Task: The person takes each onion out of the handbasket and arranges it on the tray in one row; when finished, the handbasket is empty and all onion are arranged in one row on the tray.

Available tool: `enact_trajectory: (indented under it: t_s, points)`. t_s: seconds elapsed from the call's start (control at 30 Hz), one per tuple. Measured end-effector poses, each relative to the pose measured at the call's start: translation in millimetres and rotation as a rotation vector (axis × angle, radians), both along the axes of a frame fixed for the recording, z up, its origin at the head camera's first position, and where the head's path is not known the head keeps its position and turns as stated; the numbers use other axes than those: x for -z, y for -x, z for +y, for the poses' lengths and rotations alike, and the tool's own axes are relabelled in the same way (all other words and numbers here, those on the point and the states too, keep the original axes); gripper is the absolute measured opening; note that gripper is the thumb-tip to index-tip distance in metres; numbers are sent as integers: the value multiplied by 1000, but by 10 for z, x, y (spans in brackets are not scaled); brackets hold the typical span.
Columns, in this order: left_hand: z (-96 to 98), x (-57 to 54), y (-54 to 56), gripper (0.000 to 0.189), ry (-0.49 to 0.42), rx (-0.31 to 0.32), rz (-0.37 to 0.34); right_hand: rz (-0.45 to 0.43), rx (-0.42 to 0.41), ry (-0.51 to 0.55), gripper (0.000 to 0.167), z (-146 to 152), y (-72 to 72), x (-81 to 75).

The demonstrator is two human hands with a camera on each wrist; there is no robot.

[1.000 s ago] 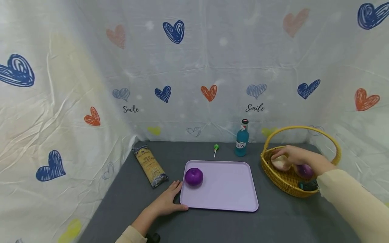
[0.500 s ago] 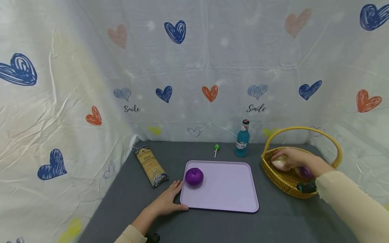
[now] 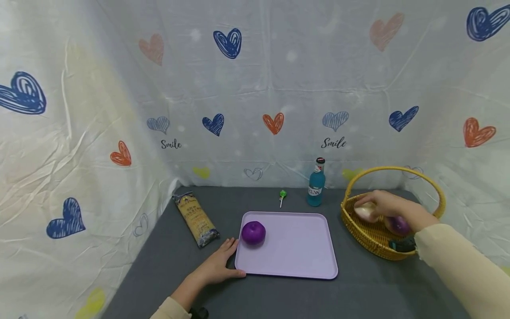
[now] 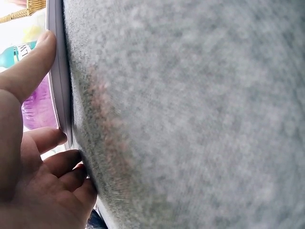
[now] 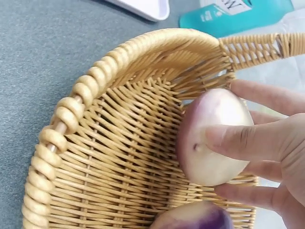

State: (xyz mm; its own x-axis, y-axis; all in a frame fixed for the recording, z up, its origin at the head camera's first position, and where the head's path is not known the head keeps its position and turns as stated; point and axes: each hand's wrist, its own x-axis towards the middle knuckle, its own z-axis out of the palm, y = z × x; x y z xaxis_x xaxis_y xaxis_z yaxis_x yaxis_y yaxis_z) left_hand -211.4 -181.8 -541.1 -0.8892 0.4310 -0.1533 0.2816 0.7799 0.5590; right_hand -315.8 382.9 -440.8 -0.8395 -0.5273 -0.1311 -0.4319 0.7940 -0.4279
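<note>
A white curtain (image 3: 243,84) printed with hearts and the word "Smile" hangs behind and to both sides of a dark grey table (image 3: 287,297). On the right side of the table stands a yellow wicker basket (image 3: 360,237), its hooped handle upright. To the left, apart from the basket, lies a pale lilac tray (image 3: 296,248), flat on the table. Left of the tray a yellow-and-blue packet (image 3: 196,219) lies aslant. A blue bottle (image 3: 316,182) with a white label stands upright beyond the tray's far right corner, near the basket.

The person's right hand (image 3: 382,206) reaches into the basket, thumb on one side and fingers on the other — it pinches a pale, purple-edged vegetable (image 5: 217,112) over the inside of the basket; whether this touches the wicker beneath I cannot tell. The left hand (image 3: 217,266) is spread at the tray's near left corner, thumb on the near edge and fingertips at the left edge, gripping nothing.

A second vegetable (image 3: 398,225), purple and pale, rests in the basket near the right wrist. A round purple item (image 3: 253,233) sits on the tray toward its left edge. The smallest thing — a green lollipop (image 3: 282,196) on a white stick — lies behind the tray, left of the bottle.
</note>
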Motion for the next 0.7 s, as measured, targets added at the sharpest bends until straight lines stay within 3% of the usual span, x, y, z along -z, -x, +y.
enact_trajectory:
  t_s: [0.5, 0.7]
  points:
    - [-10, 3, -9, 110, 4, 5, 3, 72, -63, 37, 51, -79, -114, -269]
    - [-7, -9, -14, 109, 5, 14, 10, 89, -35, 38, 49, -116, -179, -360]
